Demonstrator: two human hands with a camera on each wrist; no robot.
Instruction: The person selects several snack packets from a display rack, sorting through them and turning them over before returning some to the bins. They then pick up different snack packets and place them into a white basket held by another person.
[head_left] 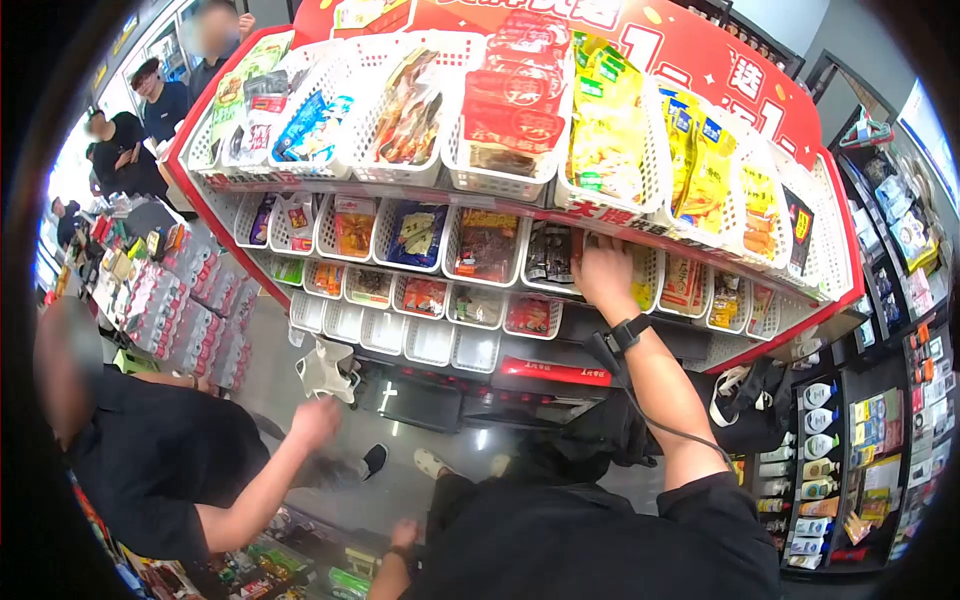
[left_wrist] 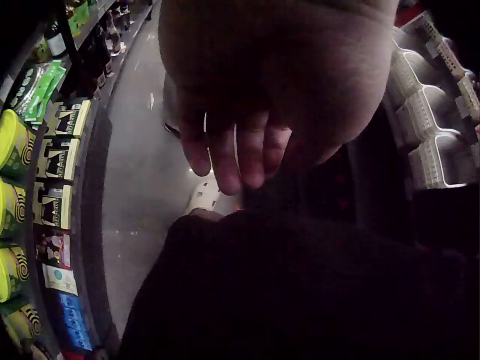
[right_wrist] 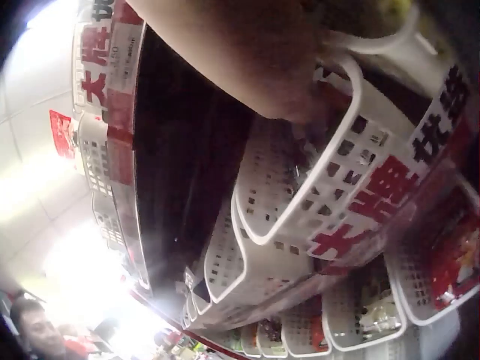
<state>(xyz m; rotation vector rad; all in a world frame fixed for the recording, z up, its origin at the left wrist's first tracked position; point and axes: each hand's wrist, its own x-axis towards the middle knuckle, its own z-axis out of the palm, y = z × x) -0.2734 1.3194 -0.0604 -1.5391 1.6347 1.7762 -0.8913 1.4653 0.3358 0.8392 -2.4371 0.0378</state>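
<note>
My right hand (head_left: 603,272) reaches under the top shelf into a white plastic basket on the second tier, beside dark snack packets (head_left: 552,252). In the right wrist view the hand (right_wrist: 281,82) dips past the rim of the white basket (right_wrist: 337,172), and its fingertips are hidden inside, so I cannot tell what they hold. My left hand (head_left: 405,535) hangs low by my body. Seen from the left wrist, this hand (left_wrist: 255,127) has its fingers loosely bent downward over the floor, nothing in them.
Yellow snack bags (head_left: 605,125) and red packets (head_left: 515,90) fill top-shelf baskets above my hand. At left stands a person in a black shirt (head_left: 160,460). A dark bag (head_left: 755,405) is at the right, near shelves of bottles (head_left: 818,420). White baskets (head_left: 430,337) line the lowest tier.
</note>
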